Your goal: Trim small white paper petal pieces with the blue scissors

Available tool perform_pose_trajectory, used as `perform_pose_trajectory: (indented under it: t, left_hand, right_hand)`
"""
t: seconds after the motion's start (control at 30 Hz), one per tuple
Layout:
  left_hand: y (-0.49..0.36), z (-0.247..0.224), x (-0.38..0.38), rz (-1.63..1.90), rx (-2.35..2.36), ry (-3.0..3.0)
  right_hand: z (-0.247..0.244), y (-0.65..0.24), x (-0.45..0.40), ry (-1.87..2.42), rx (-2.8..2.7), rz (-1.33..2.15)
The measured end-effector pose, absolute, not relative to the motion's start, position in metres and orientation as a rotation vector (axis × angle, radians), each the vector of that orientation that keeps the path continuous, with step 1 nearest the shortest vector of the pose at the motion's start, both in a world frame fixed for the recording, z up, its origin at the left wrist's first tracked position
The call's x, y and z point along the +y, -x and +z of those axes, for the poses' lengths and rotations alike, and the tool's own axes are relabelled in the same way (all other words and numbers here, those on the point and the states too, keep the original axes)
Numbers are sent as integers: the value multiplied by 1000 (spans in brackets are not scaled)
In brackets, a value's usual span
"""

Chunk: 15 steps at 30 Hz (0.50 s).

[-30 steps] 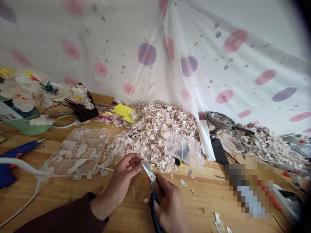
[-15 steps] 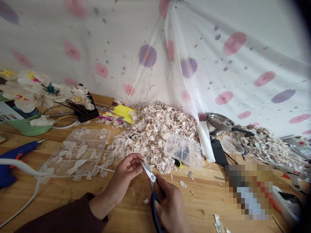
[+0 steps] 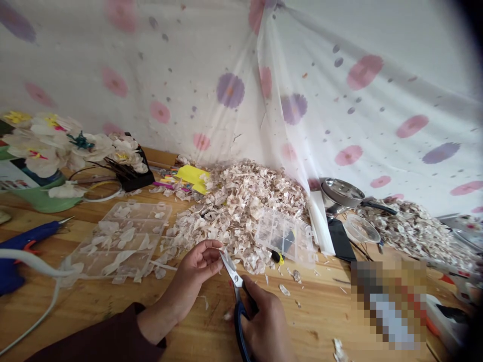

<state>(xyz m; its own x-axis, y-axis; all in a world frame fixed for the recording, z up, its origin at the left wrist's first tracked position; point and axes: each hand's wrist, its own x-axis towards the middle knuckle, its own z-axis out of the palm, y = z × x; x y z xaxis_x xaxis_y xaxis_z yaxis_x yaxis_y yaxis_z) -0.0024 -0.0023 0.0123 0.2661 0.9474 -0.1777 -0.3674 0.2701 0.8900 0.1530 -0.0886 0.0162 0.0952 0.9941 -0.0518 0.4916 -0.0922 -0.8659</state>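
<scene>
My right hand (image 3: 266, 322) grips dark blue-handled scissors (image 3: 237, 286), their metal blades pointing up and away toward my other hand. Thumb and fingers of my left hand (image 3: 202, 261) are pinched together at the blade tips. Between them is a thin, pale papery piece (image 3: 223, 249), mostly hidden by fingers and blades. Just beyond both hands rises a big heap of dry, whitish papery flakes (image 3: 241, 216). A clear compartment box (image 3: 130, 226) with loose pale flakes in it lies left of my left hand.
A clear divided lid or tray (image 3: 285, 234) rests against the heap, near a yellow-black cutter (image 3: 278, 257). At left are a blue glue gun (image 3: 32, 246), a white cord (image 3: 33, 256) and papery flowers (image 3: 56, 146). A metal pan (image 3: 343, 192) and a second flake heap (image 3: 418, 231) stand right.
The scissors and both hands stay in nearly the same place, with the blade tips still at my left fingertips. The whole view has shifted slightly.
</scene>
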Motion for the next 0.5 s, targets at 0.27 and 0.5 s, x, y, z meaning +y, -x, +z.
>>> perform_pose_trajectory:
  t: [0.27,0.5]
  left_hand:
    - [2,11,-2,1053,855,-843]
    - [3,11,0,1038,855,-875]
  right_hand:
    - [13,-154,-88,1744,-1508,874]
    - [13,-154,-88,1773,-1430,888]
